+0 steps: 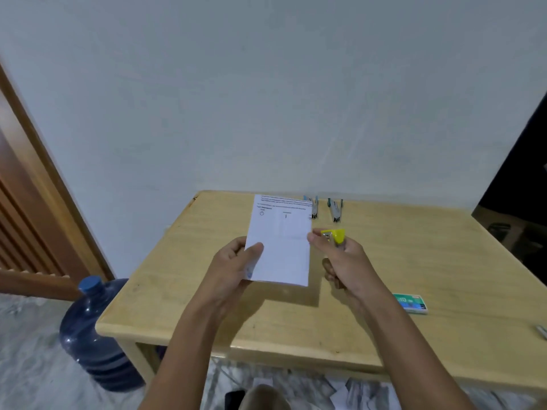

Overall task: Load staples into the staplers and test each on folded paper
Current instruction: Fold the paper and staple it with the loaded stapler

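My left hand [236,261] holds a folded white paper [281,244] by its lower left edge, raised above the wooden table [207,291]. My right hand [346,261] grips a small yellow stapler [334,236], its nose right beside the paper's right edge. Two more staplers, one with a blue body [313,207] and one darker [335,209], lie at the back of the table near the wall. A green box of staples [411,303] lies to the right of my right forearm.
A blue water jug [94,335] stands on the floor left of the table. A small metal piece [541,331] lies at the table's right edge. Paper scraps [349,392] litter the floor below. A wooden door frame [44,173] is at left.
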The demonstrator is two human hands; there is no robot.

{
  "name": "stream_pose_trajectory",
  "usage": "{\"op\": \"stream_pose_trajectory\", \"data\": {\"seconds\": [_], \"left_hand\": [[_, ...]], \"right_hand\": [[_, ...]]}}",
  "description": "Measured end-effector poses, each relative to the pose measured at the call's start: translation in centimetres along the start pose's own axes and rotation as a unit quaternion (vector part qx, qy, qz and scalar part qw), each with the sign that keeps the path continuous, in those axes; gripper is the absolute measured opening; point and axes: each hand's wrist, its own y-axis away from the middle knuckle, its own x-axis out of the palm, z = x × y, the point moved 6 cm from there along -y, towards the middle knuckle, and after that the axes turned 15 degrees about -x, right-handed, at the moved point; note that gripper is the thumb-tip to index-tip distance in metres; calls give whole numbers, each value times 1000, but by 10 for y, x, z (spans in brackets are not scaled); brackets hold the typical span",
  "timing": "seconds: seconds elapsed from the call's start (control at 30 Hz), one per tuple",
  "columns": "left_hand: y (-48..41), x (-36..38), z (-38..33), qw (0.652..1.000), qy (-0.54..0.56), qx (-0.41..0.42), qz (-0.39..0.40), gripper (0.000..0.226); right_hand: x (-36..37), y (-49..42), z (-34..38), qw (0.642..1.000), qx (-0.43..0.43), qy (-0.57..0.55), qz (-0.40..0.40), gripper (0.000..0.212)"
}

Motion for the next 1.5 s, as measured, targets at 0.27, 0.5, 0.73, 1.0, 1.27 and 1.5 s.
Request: {"op": "stream_pose_trajectory", "data": {"seconds": [0.27, 0.5, 0.73, 1.0, 1.27, 1.5], "left_hand": [[22, 21, 10, 999, -29, -8, 30, 29], [28, 29, 5, 999, -14, -11, 36, 22], [31, 35, 7, 999, -23, 2, 41, 25], [36, 37, 1, 999, 21, 13, 33, 27], [32, 38, 13, 998, -16, 8, 57, 42], [34, 32, 12, 999, -2, 37, 24, 26]], "right_hand": [[-4, 22, -2, 999, -23, -21, 10, 3], [-13, 24, -5, 996, -33, -74, 25, 19], [-17, 38, -11, 989, 61, -133, 22, 41], [-27, 38, -8, 996, 9, -81, -37, 9], [-31, 42, 7, 990, -95, 12, -106, 14], [-15, 59, -16, 997, 5, -53, -54, 17]]}}
